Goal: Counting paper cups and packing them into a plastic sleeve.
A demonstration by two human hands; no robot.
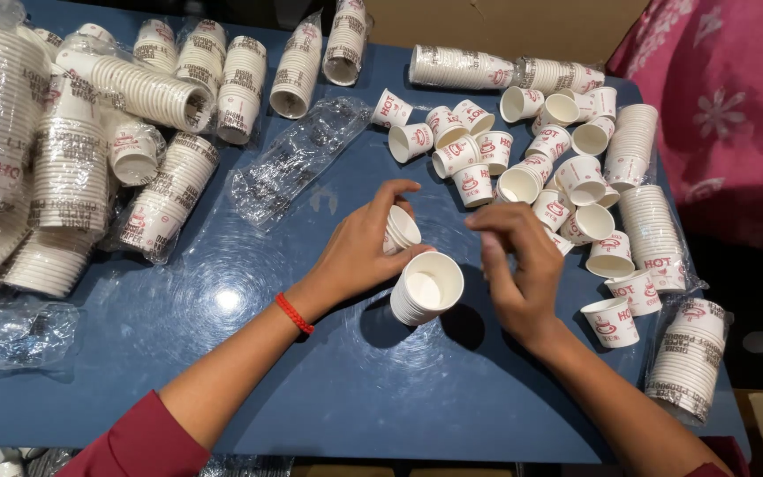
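My left hand [359, 247] grips a single white paper cup [400, 231] with red print, tilted on its side, just behind a short stack of nested white cups [424, 290] that stands on the blue table [222, 353]. My right hand [516, 265] hovers right beside that stack, fingers curled with the fingertips pinched near its rim; I cannot see anything in it. A red band circles my left wrist.
Loose cups [523, 168] lie scattered behind and right of my hands. Wrapped sleeves of cups [169, 190] pile up at left and along the back. An empty plastic sleeve [298, 159] lies mid-table. A person in pink cloth [726, 106] sits at right.
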